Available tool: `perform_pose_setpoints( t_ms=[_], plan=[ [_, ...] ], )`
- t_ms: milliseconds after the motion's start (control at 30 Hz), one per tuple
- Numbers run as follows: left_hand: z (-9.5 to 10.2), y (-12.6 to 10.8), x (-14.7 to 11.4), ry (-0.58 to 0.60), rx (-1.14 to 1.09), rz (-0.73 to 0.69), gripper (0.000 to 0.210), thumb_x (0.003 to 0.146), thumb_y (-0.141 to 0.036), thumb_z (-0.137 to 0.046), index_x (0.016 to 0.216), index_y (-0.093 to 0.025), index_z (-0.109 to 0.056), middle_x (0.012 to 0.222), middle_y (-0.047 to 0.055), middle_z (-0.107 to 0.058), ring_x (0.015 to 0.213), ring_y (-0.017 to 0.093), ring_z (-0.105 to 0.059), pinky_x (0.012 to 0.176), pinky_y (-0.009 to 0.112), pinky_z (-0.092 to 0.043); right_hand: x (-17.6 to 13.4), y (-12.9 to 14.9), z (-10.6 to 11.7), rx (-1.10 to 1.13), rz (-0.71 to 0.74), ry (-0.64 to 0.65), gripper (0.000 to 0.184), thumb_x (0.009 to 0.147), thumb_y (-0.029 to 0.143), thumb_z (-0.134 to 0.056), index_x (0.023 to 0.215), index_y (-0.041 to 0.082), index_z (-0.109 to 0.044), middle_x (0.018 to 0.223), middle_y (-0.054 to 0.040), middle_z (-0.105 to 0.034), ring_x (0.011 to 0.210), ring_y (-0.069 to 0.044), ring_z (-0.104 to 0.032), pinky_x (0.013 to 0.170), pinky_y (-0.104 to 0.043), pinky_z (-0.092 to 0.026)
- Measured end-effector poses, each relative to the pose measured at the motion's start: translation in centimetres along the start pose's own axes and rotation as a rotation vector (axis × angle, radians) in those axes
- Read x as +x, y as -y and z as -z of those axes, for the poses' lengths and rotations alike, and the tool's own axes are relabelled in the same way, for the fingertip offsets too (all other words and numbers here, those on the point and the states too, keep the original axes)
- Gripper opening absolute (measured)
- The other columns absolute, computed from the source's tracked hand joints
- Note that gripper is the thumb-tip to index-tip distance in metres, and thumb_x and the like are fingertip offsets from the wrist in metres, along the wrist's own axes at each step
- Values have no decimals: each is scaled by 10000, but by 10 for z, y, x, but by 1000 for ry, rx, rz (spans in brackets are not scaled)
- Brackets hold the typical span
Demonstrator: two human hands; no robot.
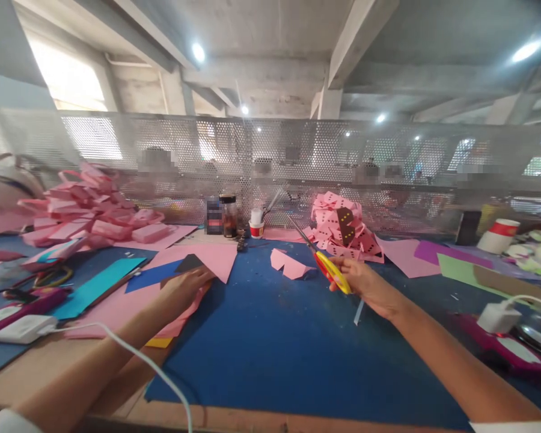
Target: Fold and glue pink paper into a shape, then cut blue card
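My right hand (356,282) is closed around the yellow and red handles of a pair of scissors (338,273). Their blades point up and away to the left, over the blue mat (297,361). Just left of the scissors, a cut piece of pink paper (291,264) with a notched edge lies on the mat. On the left, my left hand (192,288) rests at a pile of coloured sheets, its bent fingers closed at the edge of the pink paper (216,258). A black piece (189,264) and a blue strip (155,275) lie beside it. The fingertips are partly hidden.
A heap of folded pink paper pieces (90,210) stands at back left, dotted pink pieces (342,222) at back right. A jar (229,216) and a red-white cup (256,228) stand by the mesh divider (288,150). A white cable (148,361) crosses near my left forearm.
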State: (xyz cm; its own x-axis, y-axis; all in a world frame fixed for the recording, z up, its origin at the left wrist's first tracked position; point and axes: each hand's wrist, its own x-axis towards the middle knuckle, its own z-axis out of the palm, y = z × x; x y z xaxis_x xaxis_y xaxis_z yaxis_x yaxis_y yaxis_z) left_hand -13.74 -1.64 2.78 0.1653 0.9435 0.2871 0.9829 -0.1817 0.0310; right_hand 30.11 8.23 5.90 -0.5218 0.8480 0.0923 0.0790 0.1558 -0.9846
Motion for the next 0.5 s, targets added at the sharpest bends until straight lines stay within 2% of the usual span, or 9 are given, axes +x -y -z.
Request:
perform_pose_setpoints(
  t_ms=[67, 167, 300, 400, 500],
  plan=[
    [3, -2, -2, -21, -13, -15, 473, 925, -166, -456, 1363, -275, -599, 1373, 43, -653, 1230, 230, -625, 1013, 302, -492, 0, -6, -11, 85, -8, 49, 486, 743, 361, -746, 1169, 180, -599, 917, -31, -637, 703, -141, -626, 580, -246, -444],
    [2, -2, -5, -45, -23, -17, 448, 934, -190, -465, 1347, -280, -616, 1347, 41, -671, 1206, 230, -636, 998, 301, -497, -6, -8, -23, 107, -13, 144, 411, 787, 393, -750, 1109, 170, -623, 798, 6, -583, 635, -105, -524, 576, -242, -384],
    [-6, 5, -5, -56, -6, 28, 378, 951, -224, -485, 1259, -328, -678, 1280, 11, -708, 1141, 224, -662, 967, 302, -513, -14, -7, -32, 33, -26, 149, 430, 846, 450, -727, 1110, 133, -606, 650, 42, -512, 567, -87, -427, 562, -250, -304],
    [-12, 20, 2, -56, 43, 99, 325, 997, -265, -467, 1202, -349, -706, 1233, 7, -719, 1133, 227, -657, 973, 325, -511, -14, -10, -32, 3, -13, 143, 425, 854, 451, -724, 1103, 133, -592, 665, 39, -525, 567, -84, -432, 566, -250, -302],
    [-13, 47, 10, -101, 129, 263, 282, 1006, -286, -517, 1236, -236, -674, 1231, 88, -688, 1122, 261, -644, 987, 417, -518, -13, -13, -32, -2, -17, 126, 443, 841, 466, -729, 1096, 135, -581, 682, 36, -539, 565, -87, -447, 565, -251, -327]
  ],
)
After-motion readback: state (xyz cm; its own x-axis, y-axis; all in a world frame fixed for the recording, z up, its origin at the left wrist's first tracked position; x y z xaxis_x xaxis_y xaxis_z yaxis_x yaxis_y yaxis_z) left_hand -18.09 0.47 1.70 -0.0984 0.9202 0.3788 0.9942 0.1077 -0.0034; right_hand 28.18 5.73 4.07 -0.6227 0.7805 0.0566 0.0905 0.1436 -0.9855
